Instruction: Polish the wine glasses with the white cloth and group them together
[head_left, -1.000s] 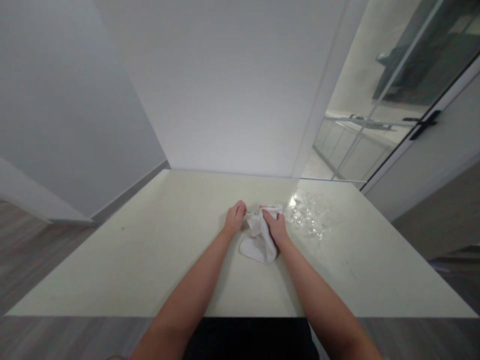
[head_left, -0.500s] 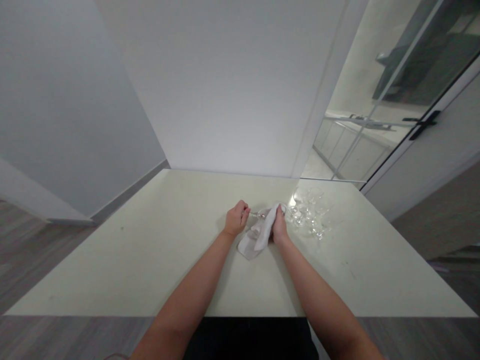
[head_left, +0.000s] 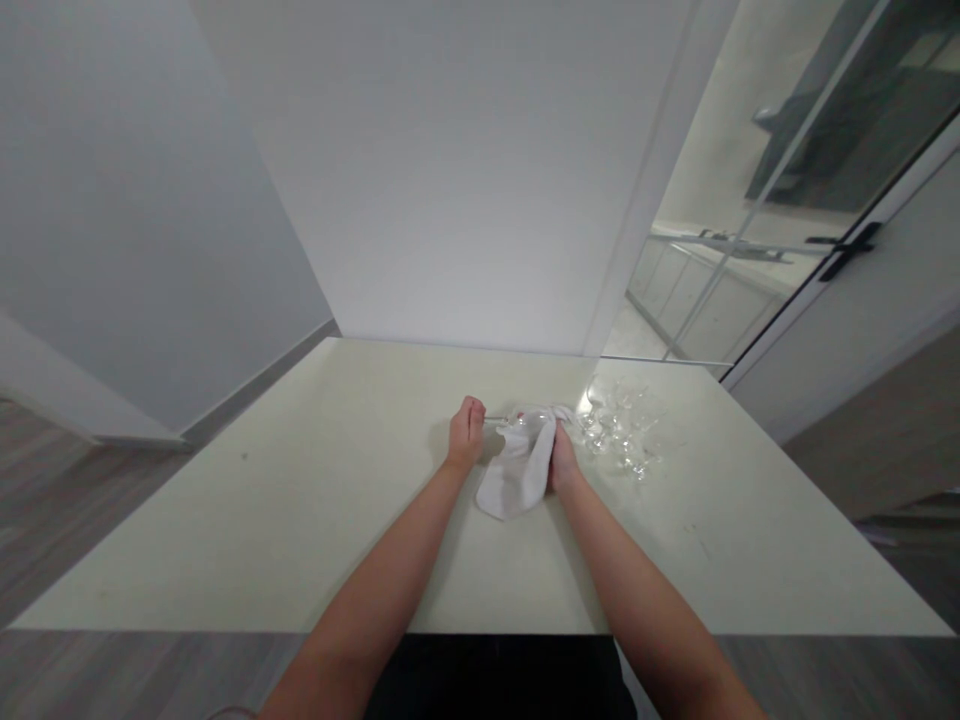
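Observation:
Between my hands lies a clear stemmed glass [head_left: 531, 418], tipped on its side with its stem pointing left. My left hand [head_left: 466, 430] is closed at the stem end of it. A white cloth [head_left: 516, 478] wraps the bowl from below and hangs toward me. My right hand [head_left: 562, 458] is closed around the cloth at the bowl's right side; some of its fingers are hidden by the fabric. Just right of that hand stands a cluster of several clear glasses [head_left: 621, 425], too see-through to tell apart.
The pale table [head_left: 300, 500] spreads out on both sides of my arms. A white wall panel [head_left: 465, 200] rises at its far edge. To the right is a glass-paned door with a black handle [head_left: 851, 248].
My left hand has shifted slightly left and turned with the stem. The cloth has opened out, so more of the glass bowl shows. The cluster of glasses has stayed put.

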